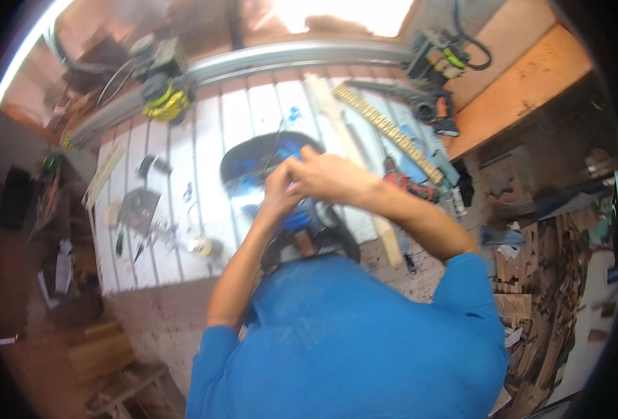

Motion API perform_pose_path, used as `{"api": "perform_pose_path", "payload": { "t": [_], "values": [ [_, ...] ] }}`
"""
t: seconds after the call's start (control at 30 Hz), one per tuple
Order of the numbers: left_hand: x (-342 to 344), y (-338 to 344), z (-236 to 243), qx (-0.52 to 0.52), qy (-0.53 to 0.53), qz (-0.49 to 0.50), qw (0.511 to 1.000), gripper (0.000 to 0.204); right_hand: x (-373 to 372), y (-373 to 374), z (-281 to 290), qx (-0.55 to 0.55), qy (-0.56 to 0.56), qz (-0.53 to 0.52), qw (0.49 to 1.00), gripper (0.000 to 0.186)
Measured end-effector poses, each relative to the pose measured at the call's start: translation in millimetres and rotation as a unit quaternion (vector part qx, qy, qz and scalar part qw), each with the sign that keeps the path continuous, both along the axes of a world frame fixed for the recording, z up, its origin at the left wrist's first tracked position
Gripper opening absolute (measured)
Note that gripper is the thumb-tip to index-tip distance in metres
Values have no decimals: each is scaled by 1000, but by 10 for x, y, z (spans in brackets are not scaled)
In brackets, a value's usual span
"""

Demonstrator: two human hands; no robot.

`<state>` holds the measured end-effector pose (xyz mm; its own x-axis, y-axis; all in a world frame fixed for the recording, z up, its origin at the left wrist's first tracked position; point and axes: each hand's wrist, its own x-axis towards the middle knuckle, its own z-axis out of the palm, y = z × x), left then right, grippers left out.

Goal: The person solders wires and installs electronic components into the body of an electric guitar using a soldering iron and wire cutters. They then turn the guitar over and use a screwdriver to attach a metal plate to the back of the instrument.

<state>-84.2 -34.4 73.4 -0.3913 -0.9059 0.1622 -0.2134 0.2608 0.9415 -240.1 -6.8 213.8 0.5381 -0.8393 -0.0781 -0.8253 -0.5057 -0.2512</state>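
Left hand (pixel 280 190), right hand (pixel 326 176) meet, fingers bent; I can't tell if grasping anything. Dark curved object (pixel 245 149) beneath fingers: I'd brace wrists, pinch lightly.

black shell (pixel 243 164), blue inside; white tabletop (pixel 208 140), dark stripes; blue shirt (pixel 351 335); yellow strip (pixel 387 130).

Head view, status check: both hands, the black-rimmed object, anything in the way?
Left hand and right hand together, grip blurred. Black-rimmed object under them, partly hidden. Red-and-black power drill off to the right, apart from both hands.
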Motion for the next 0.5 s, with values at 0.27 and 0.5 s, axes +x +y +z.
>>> {"api": "perform_pose_path", "payload": {
  "t": [0.27, 0.5],
  "values": [
    [123, -10, -395, 131, 67, -88, 985, 35, -97, -30, 17, -4, 5, 142, 990, 40],
    [-3, 121, -24, 57, 68, -21, 996, 34, -24, 82, -111, -66, -17, 32, 997, 30]
  ]
}}
